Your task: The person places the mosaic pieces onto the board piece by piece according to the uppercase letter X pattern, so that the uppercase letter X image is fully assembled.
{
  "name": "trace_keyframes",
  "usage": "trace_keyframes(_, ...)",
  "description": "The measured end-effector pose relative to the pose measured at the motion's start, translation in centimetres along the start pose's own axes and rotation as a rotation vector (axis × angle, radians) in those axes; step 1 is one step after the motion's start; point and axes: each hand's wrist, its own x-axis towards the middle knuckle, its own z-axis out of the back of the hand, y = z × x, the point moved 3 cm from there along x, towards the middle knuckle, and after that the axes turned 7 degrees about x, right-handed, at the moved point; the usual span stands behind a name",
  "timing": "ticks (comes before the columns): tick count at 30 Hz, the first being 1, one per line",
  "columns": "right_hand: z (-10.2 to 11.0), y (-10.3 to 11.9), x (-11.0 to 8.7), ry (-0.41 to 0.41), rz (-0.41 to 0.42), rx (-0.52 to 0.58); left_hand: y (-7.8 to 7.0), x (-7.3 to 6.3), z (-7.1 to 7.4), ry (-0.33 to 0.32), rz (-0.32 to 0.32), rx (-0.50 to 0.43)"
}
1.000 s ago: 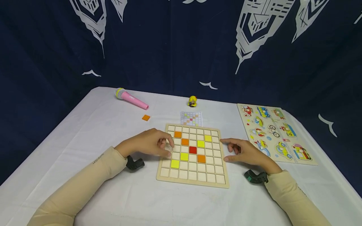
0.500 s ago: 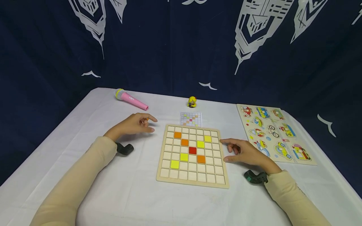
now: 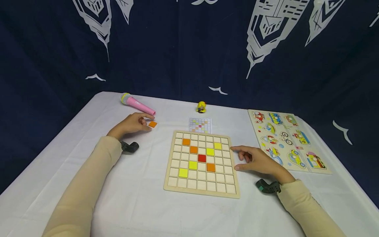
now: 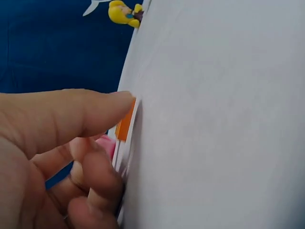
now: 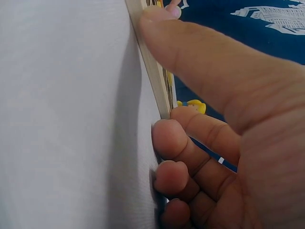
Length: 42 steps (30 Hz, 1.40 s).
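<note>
In the head view my left hand [image 3: 129,125] is at the far left of the table beside a small orange square tile [image 3: 152,124]. Thumb and index finger stand apart on either side of it, the thumb tip right at the tile's edge in the left wrist view. A square wooden grid board [image 3: 202,191] lies at the centre, with orange, yellow and red tiles set in some of its cells. My right hand [image 3: 254,159] rests at the board's right edge, where the thumb and index fingertip touch the rim and the other fingers curl loosely on the cloth.
Behind the board lies a printed pattern card [image 3: 200,125], with a yellow-haired figurine [image 3: 201,107] farther back. A pink toy microphone [image 3: 138,104] lies just beyond the left hand. At the right is a vehicle picture puzzle board [image 3: 290,144]. A dark patterned curtain [image 3: 177,49] hangs behind the table.
My left hand has moved from the board's left edge back and to the left, reaching the loose orange tile. The right hand has stayed at the board's edge.
</note>
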Motion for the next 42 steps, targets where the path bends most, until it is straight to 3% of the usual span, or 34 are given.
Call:
trace_keyframes(7, 0.1, 0.2, -0.1, 0.001, -0.009, 0.017, -0.1, 0.2, 0.0, 0.045, 0.092, 0.033)
trace_keyframes(13, 0.1, -0.3, -0.1, -0.003, -0.013, -0.007, 0.5, 0.4, -0.1, 0.034, 0.092, 0.026)
trace_keyframes(36, -0.1, -0.2, -0.1, -0.012, -0.008, -0.010, 1.0, -0.2, -1.0, -0.149, 0.109, 0.017)
trace_keyframes(42, -0.1, -0.1, 0.0, -0.009, -0.010, 0.002, 0.3, -0.4, -1.1, -0.179, 0.047, 0.003)
